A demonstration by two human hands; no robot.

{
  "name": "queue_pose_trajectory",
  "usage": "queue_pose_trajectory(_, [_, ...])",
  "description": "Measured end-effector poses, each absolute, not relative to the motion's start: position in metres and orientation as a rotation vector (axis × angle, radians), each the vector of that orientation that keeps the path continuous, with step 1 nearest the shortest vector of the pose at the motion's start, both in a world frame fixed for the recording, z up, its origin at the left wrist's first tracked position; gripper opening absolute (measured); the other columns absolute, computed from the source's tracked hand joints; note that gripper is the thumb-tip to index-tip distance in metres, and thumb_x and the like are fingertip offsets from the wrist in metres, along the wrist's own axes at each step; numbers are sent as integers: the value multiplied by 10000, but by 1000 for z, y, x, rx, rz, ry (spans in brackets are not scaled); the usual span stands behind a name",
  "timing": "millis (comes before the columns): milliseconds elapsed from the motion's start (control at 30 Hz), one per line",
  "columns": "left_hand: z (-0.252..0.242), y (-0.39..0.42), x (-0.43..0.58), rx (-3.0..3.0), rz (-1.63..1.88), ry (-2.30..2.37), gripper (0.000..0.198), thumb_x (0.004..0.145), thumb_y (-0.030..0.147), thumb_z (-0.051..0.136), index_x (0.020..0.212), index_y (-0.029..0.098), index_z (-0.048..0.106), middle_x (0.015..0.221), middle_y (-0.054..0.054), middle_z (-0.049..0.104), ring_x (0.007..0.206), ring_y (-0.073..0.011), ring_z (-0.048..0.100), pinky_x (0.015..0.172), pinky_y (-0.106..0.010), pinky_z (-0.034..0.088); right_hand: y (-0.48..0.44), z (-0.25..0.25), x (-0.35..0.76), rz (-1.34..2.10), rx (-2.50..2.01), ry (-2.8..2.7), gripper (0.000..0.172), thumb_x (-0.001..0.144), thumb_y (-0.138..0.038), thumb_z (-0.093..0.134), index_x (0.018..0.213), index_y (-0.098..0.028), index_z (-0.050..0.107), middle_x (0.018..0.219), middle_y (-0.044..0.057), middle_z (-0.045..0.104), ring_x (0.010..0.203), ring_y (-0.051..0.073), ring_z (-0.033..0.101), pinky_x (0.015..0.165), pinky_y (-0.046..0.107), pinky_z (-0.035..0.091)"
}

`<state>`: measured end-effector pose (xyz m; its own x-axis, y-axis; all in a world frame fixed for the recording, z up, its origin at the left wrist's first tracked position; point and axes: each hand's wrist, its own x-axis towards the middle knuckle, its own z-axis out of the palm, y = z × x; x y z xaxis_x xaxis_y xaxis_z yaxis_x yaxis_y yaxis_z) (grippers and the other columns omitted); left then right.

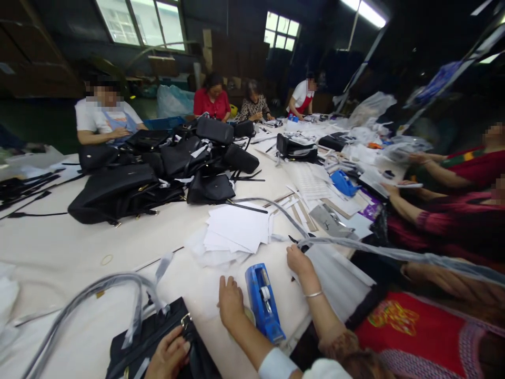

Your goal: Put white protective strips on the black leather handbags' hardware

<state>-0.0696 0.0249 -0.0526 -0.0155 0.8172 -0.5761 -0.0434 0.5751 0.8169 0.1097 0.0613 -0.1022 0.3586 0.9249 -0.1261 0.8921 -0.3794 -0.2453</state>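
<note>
A black handbag [152,337] with a metal ring and plastic-wrapped handles [104,287] lies at the front edge of the table. My left hand [169,353] is closed on the bag's near side, fingers curled near the ring. Out over the white tabletop, my right hand [232,300] is stretched forward, its fingers slightly apart, beside a thin translucent sheet [211,295]. A blue tape dispenser [263,302] stands just right of that hand. Part of a round, pale object under my right wrist is hidden.
Several black bags [118,192] are heaped at left. White paper sheets [236,226] lie mid-table. Close on my right, a co-worker's hand with a bracelet [300,263] is beside another bag's wrapped handle [355,245]. A second blue dispenser [344,183] stands farther back. Other people sit around.
</note>
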Motion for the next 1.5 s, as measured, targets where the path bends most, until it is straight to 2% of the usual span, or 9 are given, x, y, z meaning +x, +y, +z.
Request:
queue_pose_trajectory(100, [-36,19,-69,526,802,1312,653,419,326,851,1016,216,611,680,22,646,595,-148,610,539,-233,465,60,-106,110,360,-2456,-1627,763,689,-2,590,1382,-163,316,1083,162,577,916,261,590,753,373,505])
queue_pose_trajectory(233, [-13,11,-67,449,709,1209,550,523,402,806,1020,220,660,861,-59,712,808,-247,662,652,-312,512,50,-112,114,451,-2285,-1506,759,720,-12,528,1414,-128,243,1062,154,619,963,255,593,834,372,475])
queue_pose_trajectory(433, [-3,7,-64,661,816,1309,539,611,504,725,1073,238,639,939,-40,711,834,-229,653,661,-285,497,42,-103,132,775,-2033,-1421,303,826,-264,485,1079,-138,595,1017,126,652,959,239,597,845,340,443])
queue_pose_trajectory(533, [4,5,-65,875,830,1354,423,723,483,637,1073,245,639,1150,-23,645,1002,-217,593,764,-273,477,34,-85,139,898,-1925,-1403,273,850,-311,440,1001,-164,613,982,103,660,922,218,596,847,334,433])
queue_pose_trajectory(700, [6,11,-67,1289,854,1346,307,817,425,537,961,187,668,1017,-62,652,991,-210,566,898,-333,424,24,-65,131,1143,-1607,-1231,332,810,-364,487,1060,-175,598,1054,96,654,1000,236,573,906,370,423])
queue_pose_trajectory(900, [2,13,-65,1550,945,1404,250,851,378,501,899,217,687,1237,-73,507,1152,-220,484,1004,-376,361,8,-43,104,1568,-1091,-1021,440,802,-352,519,1217,-208,522,1098,62,652,972,218,601,897,404,456])
queue_pose_trajectory(1100, [9,9,-64,1581,947,1465,266,868,371,476,896,210,686,1305,-79,455,1202,-227,449,1020,-375,344,9,-31,102,1380,-1151,-984,432,815,-355,525,1222,-208,521,1158,70,626,1029,221,578,948,405,429])
queue_pose_trajectory(1333, [16,5,-72,1583,913,1410,301,889,345,411,970,210,667,1186,-69,531,1106,-213,508,987,-357,368,0,-24,84,1617,-1006,-958,428,812,-348,537,1216,-207,520,1124,68,643,1009,229,592,849,374,491])
queue_pose_trajectory(1500, [11,-1,-80,1520,829,1399,269,779,272,547,1028,226,637,1141,-46,572,1133,-230,488,1006,-360,346,-8,-30,71,1621,-1030,-959,416,805,-355,540,1192,-203,533,1087,58,655,978,234,603,885,403,477])
